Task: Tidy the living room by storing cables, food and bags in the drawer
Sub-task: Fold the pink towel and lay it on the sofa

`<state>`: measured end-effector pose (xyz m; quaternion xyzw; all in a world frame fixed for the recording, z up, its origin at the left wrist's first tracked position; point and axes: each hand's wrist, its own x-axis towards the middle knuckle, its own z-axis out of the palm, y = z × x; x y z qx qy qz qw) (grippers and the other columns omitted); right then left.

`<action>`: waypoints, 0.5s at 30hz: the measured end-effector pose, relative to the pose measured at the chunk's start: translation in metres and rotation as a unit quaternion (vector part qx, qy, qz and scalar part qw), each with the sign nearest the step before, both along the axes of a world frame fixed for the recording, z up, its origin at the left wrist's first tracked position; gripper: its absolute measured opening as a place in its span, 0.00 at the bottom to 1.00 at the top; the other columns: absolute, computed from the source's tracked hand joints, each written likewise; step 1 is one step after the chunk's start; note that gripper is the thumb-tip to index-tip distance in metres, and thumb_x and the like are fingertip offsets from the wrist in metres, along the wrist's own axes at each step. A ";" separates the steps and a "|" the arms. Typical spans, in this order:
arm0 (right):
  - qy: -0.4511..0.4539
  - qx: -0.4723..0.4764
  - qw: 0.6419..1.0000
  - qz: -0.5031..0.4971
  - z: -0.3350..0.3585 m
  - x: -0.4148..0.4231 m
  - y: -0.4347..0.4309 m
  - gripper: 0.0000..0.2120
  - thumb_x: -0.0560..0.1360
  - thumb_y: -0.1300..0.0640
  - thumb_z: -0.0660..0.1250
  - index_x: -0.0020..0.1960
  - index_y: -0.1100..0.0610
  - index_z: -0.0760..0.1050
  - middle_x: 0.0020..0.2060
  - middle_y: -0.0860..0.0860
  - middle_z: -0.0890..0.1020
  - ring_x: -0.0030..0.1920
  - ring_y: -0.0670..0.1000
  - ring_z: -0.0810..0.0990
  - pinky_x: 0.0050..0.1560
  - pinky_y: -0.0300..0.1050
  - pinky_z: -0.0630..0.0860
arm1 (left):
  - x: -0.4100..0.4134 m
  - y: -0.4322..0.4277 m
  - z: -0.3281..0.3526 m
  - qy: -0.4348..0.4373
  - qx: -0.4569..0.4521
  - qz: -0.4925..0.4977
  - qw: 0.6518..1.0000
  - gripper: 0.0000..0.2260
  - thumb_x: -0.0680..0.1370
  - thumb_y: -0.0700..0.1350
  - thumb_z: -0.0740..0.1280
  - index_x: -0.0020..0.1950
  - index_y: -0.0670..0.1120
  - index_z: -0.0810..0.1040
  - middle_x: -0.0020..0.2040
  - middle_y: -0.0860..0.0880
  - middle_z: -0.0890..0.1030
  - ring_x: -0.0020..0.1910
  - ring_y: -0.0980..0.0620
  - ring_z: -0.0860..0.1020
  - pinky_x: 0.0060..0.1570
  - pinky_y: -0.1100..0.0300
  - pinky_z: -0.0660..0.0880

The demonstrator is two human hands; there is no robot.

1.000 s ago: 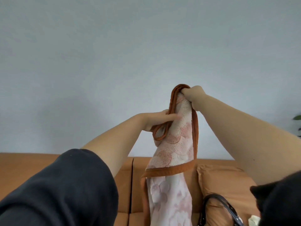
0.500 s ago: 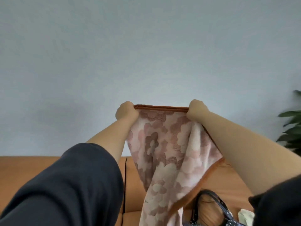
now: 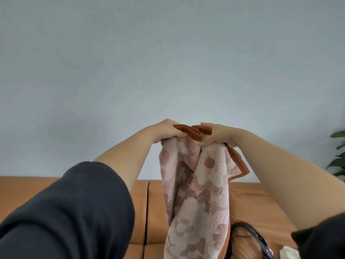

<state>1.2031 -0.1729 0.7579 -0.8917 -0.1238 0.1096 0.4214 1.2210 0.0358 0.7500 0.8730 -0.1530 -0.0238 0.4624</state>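
Wall: pale blue-grey wall (image 3: 168,62) fills the upper two thirds of the frame
Sofa: tan leather sofa (image 3: 22,189) runs along the bottom, its seam just left of centre
Plant: dark green leaves (image 3: 338,157) show at the right edge
Blanket: pink floral blanket (image 3: 196,199) with a rust-brown border hangs from the centre of the frame down to the bottom edge, in front of the sofa; its top edge is bunched between the two hands
Left hand: left hand (image 3: 168,130) is closed on the blanket's upper edge, just left of centre, fingers curled over the brown trim
Right hand: right hand (image 3: 214,135) is closed on the same edge, just beside the left hand, nearly touching it
Sleeves: dark sleeve (image 3: 71,212) covers the lower left; another dark sleeve sits in the lower right corner
Bag: dark strap of a bag (image 3: 255,238) arcs at the lower right, on the sofa, beside the blanket's hanging end
White item: something pale and crumpled (image 3: 287,253) lies at the bottom right; what it is cannot be told
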 end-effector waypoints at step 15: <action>-0.080 0.296 0.939 -0.155 0.016 0.003 0.028 0.03 0.70 0.61 0.67 0.42 0.61 0.77 0.37 0.56 0.78 0.36 0.54 0.77 0.40 0.46 0.74 | 0.006 0.023 -0.050 0.136 -0.180 -0.017 0.974 0.45 0.64 0.56 0.77 0.74 0.55 0.57 0.71 0.54 0.67 0.70 0.49 0.66 0.68 0.43 0.62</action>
